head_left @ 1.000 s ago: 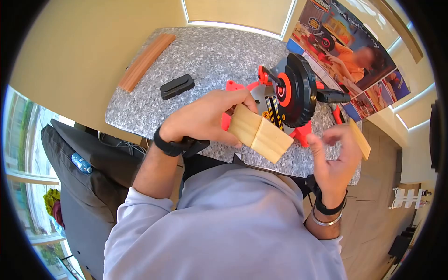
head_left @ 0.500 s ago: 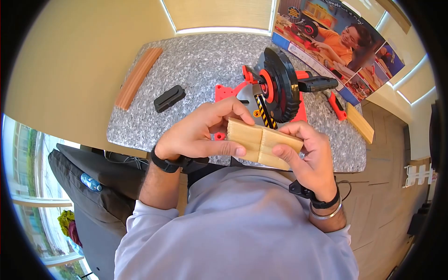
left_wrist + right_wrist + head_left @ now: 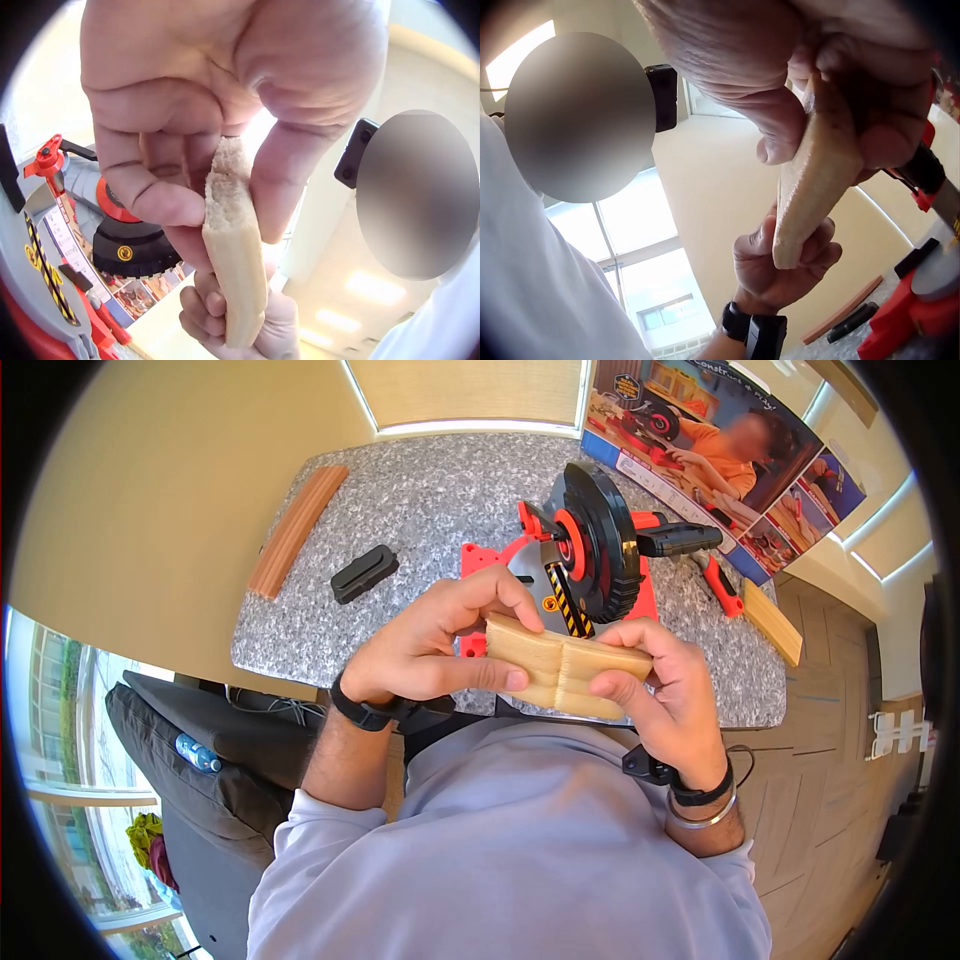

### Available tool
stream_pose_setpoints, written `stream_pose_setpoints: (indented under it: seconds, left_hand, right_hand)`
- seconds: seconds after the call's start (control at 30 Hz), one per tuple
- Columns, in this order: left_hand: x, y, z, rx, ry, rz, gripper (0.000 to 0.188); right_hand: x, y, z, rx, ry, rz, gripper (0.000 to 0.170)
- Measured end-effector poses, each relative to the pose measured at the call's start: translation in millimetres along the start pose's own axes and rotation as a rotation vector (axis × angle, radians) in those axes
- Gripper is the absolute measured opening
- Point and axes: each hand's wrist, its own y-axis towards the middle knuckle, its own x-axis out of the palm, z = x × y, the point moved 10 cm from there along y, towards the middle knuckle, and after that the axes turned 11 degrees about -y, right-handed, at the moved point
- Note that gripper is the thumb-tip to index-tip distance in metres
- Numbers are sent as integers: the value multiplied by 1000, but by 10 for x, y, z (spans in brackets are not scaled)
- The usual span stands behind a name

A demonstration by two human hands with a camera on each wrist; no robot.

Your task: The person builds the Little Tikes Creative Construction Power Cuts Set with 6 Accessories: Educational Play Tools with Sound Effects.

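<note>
Both hands hold a pale wood-look board (image 3: 530, 647) in front of the body, with a crease across its middle. My left hand (image 3: 430, 650) pinches the left end, thumb on the near face and fingers along the far edge. The right hand (image 3: 672, 705) grips the other end in the same way. Seen from the left wrist, the near end of the board (image 3: 238, 270) is rough and crumbly. Just beyond the hands stands a toy mitre saw (image 3: 600, 545) with a black blade guard, red base and yellow-black striped strip.
A reddish-brown plank (image 3: 298, 532) lies at the table's left edge, near a black case (image 3: 364, 573). To the right are a red-handled tool (image 3: 722, 588) and another pale plank (image 3: 771, 622). A printed box (image 3: 700, 450) stands behind. The speckled table (image 3: 440, 490) ends near the body.
My right hand has come in from the table's right side and taken hold of the board's right end. The pale plank once near that hand lies at the table edge. The last half second shows little movement.
</note>
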Motion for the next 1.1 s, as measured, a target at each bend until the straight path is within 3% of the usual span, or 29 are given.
stream_pose_setpoints:
  seconds: [0.3, 0.47, 0.53, 0.67, 0.73, 1.1]
  left_hand:
    - [-19, 5, 1, 19, 93, 27, 49]
    - [35, 51, 43, 130, 88, 25, 46]
    - [107, 76, 120, 167, 283, -4, 38]
    - [184, 132, 134, 143, 396, -28, 31]
    - [208, 121, 219, 289, 447, -48, 32]
    - [249, 90, 345, 435, 518, -19, 31]
  right_hand:
    - [-60, 13, 27, -27, 21, 55, 30]
    - [-147, -25, -159, -209, -138, 126, 37]
    - [-163, -35, -182, -266, -160, 155, 38]
    - [-165, -56, -266, -399, -193, 209, 39]
    - [-165, -54, -293, -413, -205, 209, 39]
    - [-139, -54, -358, -474, -260, 228, 41]
